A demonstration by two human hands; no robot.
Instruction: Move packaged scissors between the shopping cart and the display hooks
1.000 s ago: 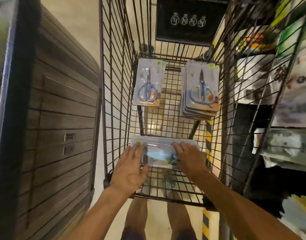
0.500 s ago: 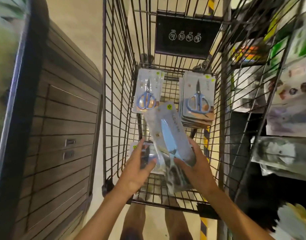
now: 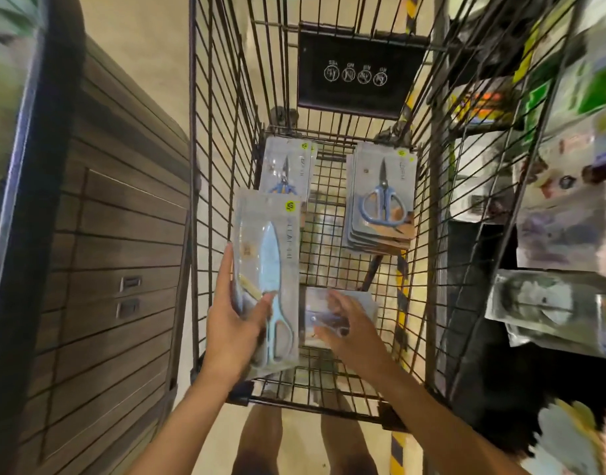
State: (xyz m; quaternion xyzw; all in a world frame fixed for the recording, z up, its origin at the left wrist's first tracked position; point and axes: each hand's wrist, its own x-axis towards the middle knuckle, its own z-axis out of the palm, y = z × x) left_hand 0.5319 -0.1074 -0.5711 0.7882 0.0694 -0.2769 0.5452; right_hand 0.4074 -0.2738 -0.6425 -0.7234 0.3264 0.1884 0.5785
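Note:
I look down into a wire shopping cart (image 3: 226,132). My left hand (image 3: 233,323) grips a clear pack of light-blue scissors (image 3: 270,279), held upright above the cart's near left. My right hand (image 3: 349,323) rests with fingers spread on another flat pack (image 3: 342,299) lying on the cart floor; whether it grips the pack I cannot tell. A stack of blue-handled scissors packs (image 3: 380,200) lies at the far right of the cart. A single pack (image 3: 288,169) lies at the far left, partly hidden by the held one.
A dark wood-slat cabinet (image 3: 106,252) stands close on the left of the cart. Display racks with hanging packaged goods (image 3: 552,217) crowd the right side. A black sign panel (image 3: 356,70) hangs on the cart's far end. My legs show below the cart.
The scissors pack went from both hands to my left hand alone and now stands upright at the left. My right hand has dropped onto the pack on the cart floor.

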